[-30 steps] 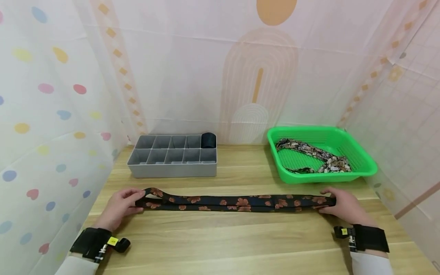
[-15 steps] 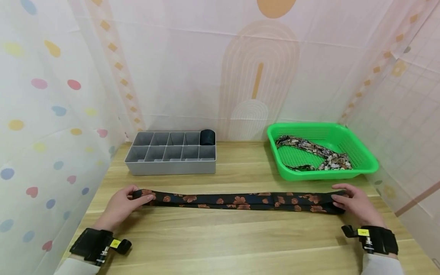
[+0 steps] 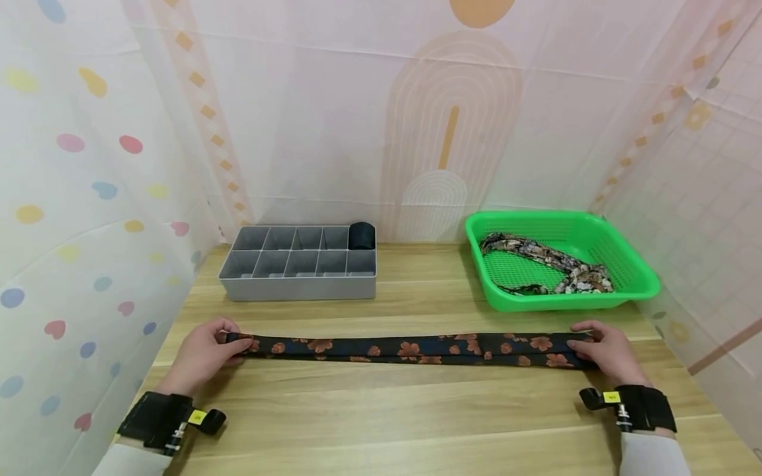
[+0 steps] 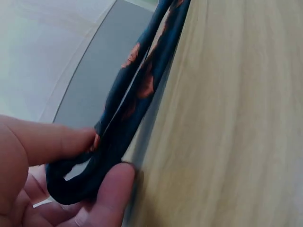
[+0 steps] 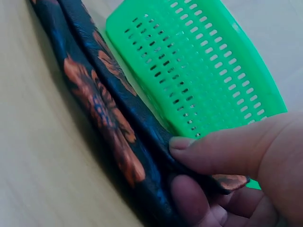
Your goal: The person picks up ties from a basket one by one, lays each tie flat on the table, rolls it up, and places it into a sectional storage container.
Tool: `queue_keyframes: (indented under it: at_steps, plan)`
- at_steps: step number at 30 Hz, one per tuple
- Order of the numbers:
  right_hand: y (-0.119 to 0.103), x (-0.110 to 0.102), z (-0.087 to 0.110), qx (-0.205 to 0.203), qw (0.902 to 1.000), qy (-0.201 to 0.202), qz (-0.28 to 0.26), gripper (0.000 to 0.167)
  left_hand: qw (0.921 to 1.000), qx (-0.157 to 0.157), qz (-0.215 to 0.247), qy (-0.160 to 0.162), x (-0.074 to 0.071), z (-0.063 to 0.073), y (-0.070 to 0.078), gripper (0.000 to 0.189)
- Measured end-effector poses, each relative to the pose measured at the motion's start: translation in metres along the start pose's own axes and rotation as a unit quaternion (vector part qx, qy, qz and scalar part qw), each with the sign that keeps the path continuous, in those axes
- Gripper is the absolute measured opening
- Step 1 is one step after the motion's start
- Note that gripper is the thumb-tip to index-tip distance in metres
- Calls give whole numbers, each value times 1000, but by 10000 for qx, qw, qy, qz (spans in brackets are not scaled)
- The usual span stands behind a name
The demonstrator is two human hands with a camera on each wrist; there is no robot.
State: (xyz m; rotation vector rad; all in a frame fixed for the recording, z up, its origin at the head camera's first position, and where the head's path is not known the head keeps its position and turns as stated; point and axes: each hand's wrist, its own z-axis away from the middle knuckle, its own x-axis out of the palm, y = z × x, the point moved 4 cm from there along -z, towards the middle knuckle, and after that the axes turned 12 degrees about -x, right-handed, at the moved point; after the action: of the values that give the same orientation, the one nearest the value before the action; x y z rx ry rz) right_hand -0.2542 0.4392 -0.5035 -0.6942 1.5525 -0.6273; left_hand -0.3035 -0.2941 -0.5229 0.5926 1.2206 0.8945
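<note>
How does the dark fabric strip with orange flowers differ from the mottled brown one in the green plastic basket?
The dark fabric strip with orange flowers runs nearly straight; the mottled brown fabric strip lies bent. The left hand and right hand hold the dark strip by its ends; the mottled one lies in the green plastic basket. The dark strip's flowers leave plain gaps; the mottled one's print is dense. Both are patterned.

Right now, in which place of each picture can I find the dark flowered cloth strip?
Head: the dark flowered cloth strip stretches across, below centre, between the left hand and the right hand.
Left wrist: from top centre, diagonally down to lower left.
Right wrist: from top left down to bottom centre, left of the green basket.
Shared landmark: the wooden table.
</note>
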Motion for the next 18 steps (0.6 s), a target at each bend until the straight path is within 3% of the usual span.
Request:
queue_keyframes:
  at_steps: [6,11,18]
  plan:
    - [2,-8,3,-121,9980,98,618,41,9967,-209,593,-508,8,-2,0,23]
    - [5,-15,4,-162,9925,310,1174,37,9935,-205,805,-780,13,-3,0,24]
    - [11,-21,5,-130,9920,927,843,34,9854,-118,1322,-1066,17,-3,-2,27]
